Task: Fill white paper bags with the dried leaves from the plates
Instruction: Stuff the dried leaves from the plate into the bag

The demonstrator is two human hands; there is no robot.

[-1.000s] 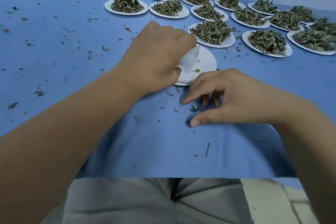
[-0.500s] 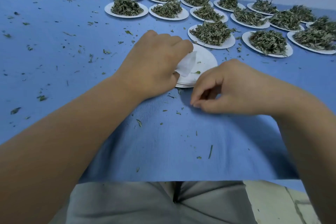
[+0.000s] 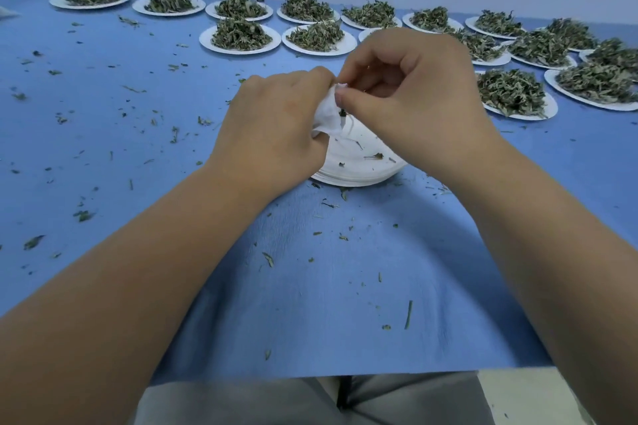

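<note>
My left hand [image 3: 272, 128] grips a small white paper bag [image 3: 328, 114] above a stack of empty white plates [image 3: 359, 169]. My right hand [image 3: 411, 86] has its thumb and fingertips pinched together at the bag's top edge. A dark leaf bit shows at the bag's mouth, under my right thumb. A thin string hangs from the bag toward the stack. Several white plates heaped with dried green leaves [image 3: 241, 34] stand in rows along the far side, and one heaped plate [image 3: 511, 93] lies just right of my right hand.
The blue table cover [image 3: 103, 134] is strewn with loose leaf crumbs, denser on the left and in front of the plate stack. The table's near edge [image 3: 345, 374] runs just above my grey-trousered lap. A pale wall stands behind the far plates.
My right hand rose from the table in front of the stack and came to the bag's top. My left hand lifted the bag a little higher over the plates.
</note>
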